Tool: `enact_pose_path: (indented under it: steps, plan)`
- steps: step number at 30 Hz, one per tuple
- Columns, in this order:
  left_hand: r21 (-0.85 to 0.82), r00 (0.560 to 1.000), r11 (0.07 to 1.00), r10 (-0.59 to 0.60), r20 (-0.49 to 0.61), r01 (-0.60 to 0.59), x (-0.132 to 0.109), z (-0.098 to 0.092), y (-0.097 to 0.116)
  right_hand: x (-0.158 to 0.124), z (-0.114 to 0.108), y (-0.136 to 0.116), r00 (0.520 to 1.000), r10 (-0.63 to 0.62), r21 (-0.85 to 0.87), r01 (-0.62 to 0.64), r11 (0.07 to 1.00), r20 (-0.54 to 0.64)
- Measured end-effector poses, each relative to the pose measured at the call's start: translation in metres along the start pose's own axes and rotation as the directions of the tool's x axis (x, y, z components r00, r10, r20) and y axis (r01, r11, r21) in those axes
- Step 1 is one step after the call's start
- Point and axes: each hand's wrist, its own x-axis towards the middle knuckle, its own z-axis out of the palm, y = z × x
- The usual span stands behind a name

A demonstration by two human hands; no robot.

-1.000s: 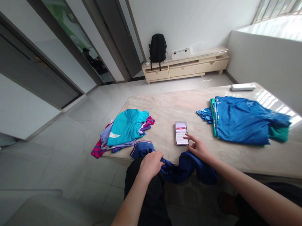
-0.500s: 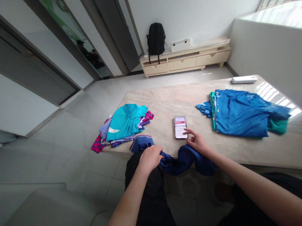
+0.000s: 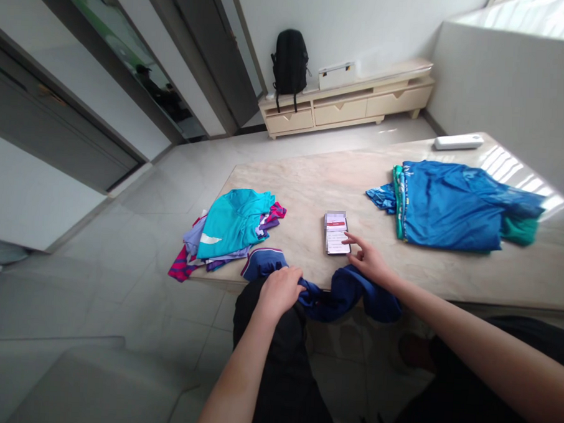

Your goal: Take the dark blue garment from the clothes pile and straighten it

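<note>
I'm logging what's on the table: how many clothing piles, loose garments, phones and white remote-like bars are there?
Clothing piles: 2, teal-topped pile and blue pile
Loose garments: 1, navy garment
Phones: 1, phone
White bars: 1, white bar
Total: 5

Left hand (image 3: 280,290) bunched on navy garment (image 3: 327,296) draped over near table (image 3: 311,188) edge; right hand (image 3: 369,262) fingertip on phone (image 3: 336,233); 2 clothes piles toward left and right edges.

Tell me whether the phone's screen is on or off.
On: the phone lies face up on the table, its screen lit, the right hand touching it.
</note>
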Motion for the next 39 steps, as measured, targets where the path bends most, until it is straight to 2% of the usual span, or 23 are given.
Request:
enact_pose_path:
  steps: [12, 21, 25, 28, 31, 34, 37, 39]
  plan:
    - [-0.006, 1.0, 1.0, 0.017, -0.016, -0.017, 0.0, 0.0, 0.0, -0.001, 0.0, 0.0, 1.0, 0.003, -0.024, -0.003, 1.0, -0.014]
    - [-0.066, 0.995, 0.996, 0.053, -0.085, -0.059, -0.002, -0.005, -0.002, 0.0, 0.0, 0.004, 0.999, -0.034, -0.059, 0.033, 0.998, -0.032]
    - [-0.121, 0.987, 0.989, 0.068, -0.147, -0.086, -0.01, -0.01, -0.008, -0.016, 0.006, -0.006, 0.994, -0.104, -0.063, 0.102, 0.993, -0.037]
    - [-0.247, 0.959, 0.952, 0.117, -0.258, -0.182, -0.027, -0.009, -0.004, -0.046, 0.017, -0.018, 0.982, -0.167, -0.053, 0.172, 0.984, 0.089]
    - [-0.411, 0.879, 0.835, 0.164, -0.447, -0.365, -0.057, -0.005, 0.018, -0.083, 0.028, -0.03, 0.936, -0.23, -0.015, 0.242, 0.97, 0.266]
    - [-0.505, 0.792, 0.673, 0.204, -0.575, -0.54, -0.093, -0.001, 0.055, -0.108, 0.03, -0.042, 0.853, -0.303, 0.061, 0.306, 0.95, 0.425]
    - [-0.548, 0.735, 0.558, 0.177, -0.655, -0.623, -0.119, 0.001, 0.086, -0.117, 0.024, -0.055, 0.738, -0.402, 0.165, 0.375, 0.912, 0.542]
    - [-0.572, 0.708, 0.503, 0.121, -0.696, -0.648, -0.127, 0.002, 0.095, -0.117, 0.018, -0.063, 0.698, -0.424, 0.193, 0.387, 0.901, 0.577]
